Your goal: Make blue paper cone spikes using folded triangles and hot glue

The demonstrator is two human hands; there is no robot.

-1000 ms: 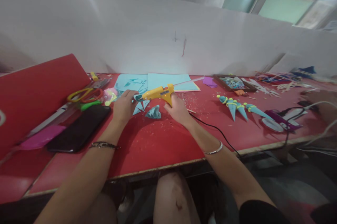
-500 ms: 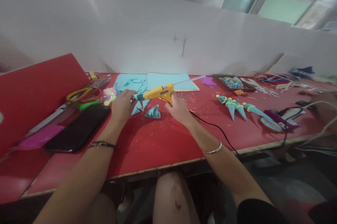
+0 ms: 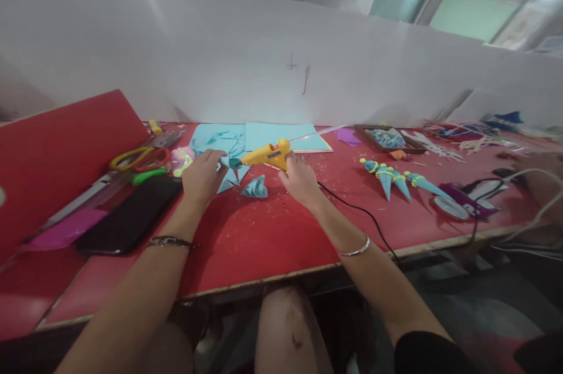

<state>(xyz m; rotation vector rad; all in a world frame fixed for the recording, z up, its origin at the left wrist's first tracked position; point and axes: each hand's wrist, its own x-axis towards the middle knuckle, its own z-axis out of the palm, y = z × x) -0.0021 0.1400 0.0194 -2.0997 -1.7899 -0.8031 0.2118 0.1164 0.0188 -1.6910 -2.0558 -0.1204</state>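
Note:
A yellow hot glue gun [image 3: 266, 155] is gripped in my right hand [image 3: 299, 179], with a clear glue stick [image 3: 319, 133] poking out of its back end. Its nozzle points left, close to the open end of a rolled light-blue paper cone [image 3: 233, 162]. My left hand [image 3: 204, 173] pinches that cone from the left side. Below it on the red table lie pointed blue paper pieces [image 3: 231, 179] and a folded blue paper piece [image 3: 255, 187]. Whether the nozzle touches the paper I cannot tell.
Blue paper sheets [image 3: 281, 135] lie at the back. To the left are scissors [image 3: 132, 158] and a black phone [image 3: 132, 216]. On the right lie blue cones with yellow trim [image 3: 389, 178], a tray [image 3: 391, 139] and a black cord [image 3: 358, 208]. A person's hand [image 3: 539, 177] shows at the far right.
The glue gun's nozzle has drawn back very slightly to the right from the cone's opening. Both hands keep their holds, and the other things stay where they were.

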